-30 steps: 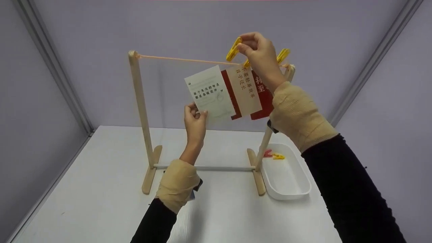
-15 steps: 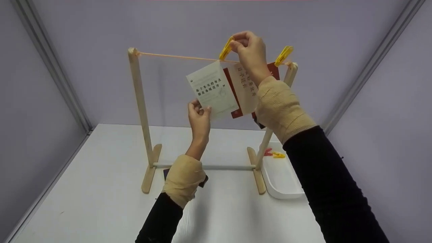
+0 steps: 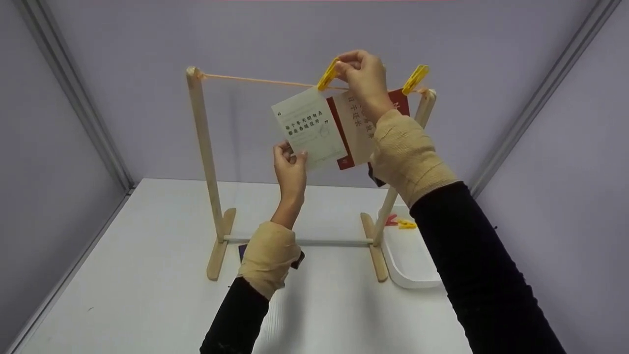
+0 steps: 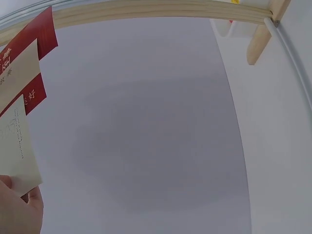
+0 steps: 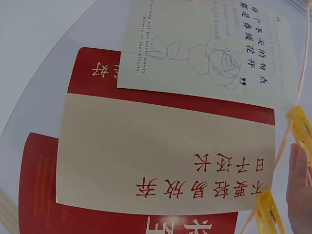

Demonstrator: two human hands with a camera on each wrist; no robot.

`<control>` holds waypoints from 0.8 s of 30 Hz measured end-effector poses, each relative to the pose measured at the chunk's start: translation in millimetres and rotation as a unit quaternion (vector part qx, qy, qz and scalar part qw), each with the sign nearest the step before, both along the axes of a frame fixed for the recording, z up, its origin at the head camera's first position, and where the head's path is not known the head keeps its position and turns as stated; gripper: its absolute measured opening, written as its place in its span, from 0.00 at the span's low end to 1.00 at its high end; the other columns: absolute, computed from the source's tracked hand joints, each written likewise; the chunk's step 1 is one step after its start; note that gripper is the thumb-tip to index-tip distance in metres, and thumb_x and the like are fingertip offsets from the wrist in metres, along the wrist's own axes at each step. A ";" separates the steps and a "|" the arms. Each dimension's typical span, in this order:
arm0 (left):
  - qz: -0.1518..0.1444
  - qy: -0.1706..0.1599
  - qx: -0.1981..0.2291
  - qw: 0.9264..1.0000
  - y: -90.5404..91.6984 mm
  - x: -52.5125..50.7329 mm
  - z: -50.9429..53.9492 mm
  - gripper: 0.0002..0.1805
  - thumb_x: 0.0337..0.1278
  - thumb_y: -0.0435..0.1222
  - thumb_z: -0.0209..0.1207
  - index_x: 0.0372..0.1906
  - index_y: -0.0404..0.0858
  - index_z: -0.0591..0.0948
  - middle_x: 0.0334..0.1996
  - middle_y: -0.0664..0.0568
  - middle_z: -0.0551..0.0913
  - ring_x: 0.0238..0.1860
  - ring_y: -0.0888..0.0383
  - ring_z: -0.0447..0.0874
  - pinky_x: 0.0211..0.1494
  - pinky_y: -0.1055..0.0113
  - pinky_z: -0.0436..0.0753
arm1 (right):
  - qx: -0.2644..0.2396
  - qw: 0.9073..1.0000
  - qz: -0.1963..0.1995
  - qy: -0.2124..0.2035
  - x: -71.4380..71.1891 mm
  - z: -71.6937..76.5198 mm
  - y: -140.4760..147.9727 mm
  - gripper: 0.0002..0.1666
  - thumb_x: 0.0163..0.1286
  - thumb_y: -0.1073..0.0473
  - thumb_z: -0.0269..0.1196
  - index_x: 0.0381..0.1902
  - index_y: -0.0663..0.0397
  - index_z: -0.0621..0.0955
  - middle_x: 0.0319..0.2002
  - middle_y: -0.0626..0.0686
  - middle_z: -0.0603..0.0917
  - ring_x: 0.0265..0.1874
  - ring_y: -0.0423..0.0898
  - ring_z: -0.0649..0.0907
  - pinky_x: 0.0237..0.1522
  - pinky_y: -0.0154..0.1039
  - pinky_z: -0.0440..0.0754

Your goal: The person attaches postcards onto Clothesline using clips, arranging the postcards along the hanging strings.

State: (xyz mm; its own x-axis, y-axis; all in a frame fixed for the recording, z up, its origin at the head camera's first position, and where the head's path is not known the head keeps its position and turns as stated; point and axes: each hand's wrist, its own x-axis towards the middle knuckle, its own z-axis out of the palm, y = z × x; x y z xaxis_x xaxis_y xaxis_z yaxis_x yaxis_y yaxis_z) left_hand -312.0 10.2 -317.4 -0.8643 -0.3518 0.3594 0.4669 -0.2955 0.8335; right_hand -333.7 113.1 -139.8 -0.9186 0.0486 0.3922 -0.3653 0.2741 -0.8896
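My left hand (image 3: 290,179) pinches the lower edge of a pale green card (image 3: 312,130) printed with dark characters and a rose sketch. At the card's upper right corner, on the orange string (image 3: 255,79), sits a yellow clothespin (image 3: 328,74), its handles pinched by my right hand (image 3: 366,81). To the right hang a cream-and-red card (image 5: 165,151) and a red card (image 5: 44,190), partly overlapping. A second yellow clothespin (image 5: 269,214) holds the cream-and-red card; another clothespin (image 3: 415,79) clips the red one. My right hand hides parts of these cards in the head view.
A wooden frame (image 3: 206,162) carries the string between two posts on a white table (image 3: 147,295). Behind its right foot stands a white tray (image 3: 413,282) with a red clothespin (image 3: 391,220) and a yellow one (image 3: 406,224). Something dark lies partly hidden below my left wrist.
My right hand has moved left, bringing its clothespin from above the string onto the pale card's corner. My left hand has shifted slightly right and up with the card, then stays nearly still.
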 end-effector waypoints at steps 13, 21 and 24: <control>0.009 -0.007 -0.012 1.000 -4.3 0.1 -2.0 0.15 0.58 0.22 0.51 0.50 0.29 0.66 0.44 0.39 0.76 0.44 0.50 0.76 0.47 0.64 0.75 | 0.012 0.999 0.032 -0.020 3.9 -2.7 2.9 0.15 0.69 0.64 0.53 0.51 0.66 0.75 0.46 0.59 0.78 0.46 0.47 0.79 0.44 0.27 0.75; 0.011 -0.012 -0.014 1.000 -4.3 -0.9 -6.0 0.17 0.56 0.23 0.54 0.50 0.28 0.68 0.43 0.40 0.77 0.43 0.51 0.75 0.46 0.65 0.75 | 0.104 0.995 0.001 0.007 9.2 -4.1 18.9 0.21 0.68 0.60 0.56 0.57 0.60 0.73 0.53 0.54 0.76 0.49 0.42 0.76 0.50 0.29 0.70; 0.007 -0.013 -0.034 0.999 -4.4 -0.4 -12.6 0.20 0.54 0.26 0.58 0.52 0.30 0.68 0.46 0.43 0.75 0.45 0.53 0.73 0.48 0.66 0.74 | 0.119 0.992 -0.012 0.026 10.7 -5.4 24.4 0.20 0.68 0.60 0.56 0.57 0.58 0.73 0.53 0.53 0.76 0.50 0.42 0.76 0.50 0.30 0.70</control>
State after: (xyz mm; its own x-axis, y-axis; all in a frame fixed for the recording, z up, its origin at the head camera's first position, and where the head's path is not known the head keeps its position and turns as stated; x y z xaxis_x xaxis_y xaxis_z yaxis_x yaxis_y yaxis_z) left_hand -312.4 5.8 -329.9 -0.8690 -0.3398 0.3596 0.4480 -0.2319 0.8634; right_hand -323.0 137.4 -145.2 -0.8966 -0.0296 0.4418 -0.3995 0.4843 -0.7784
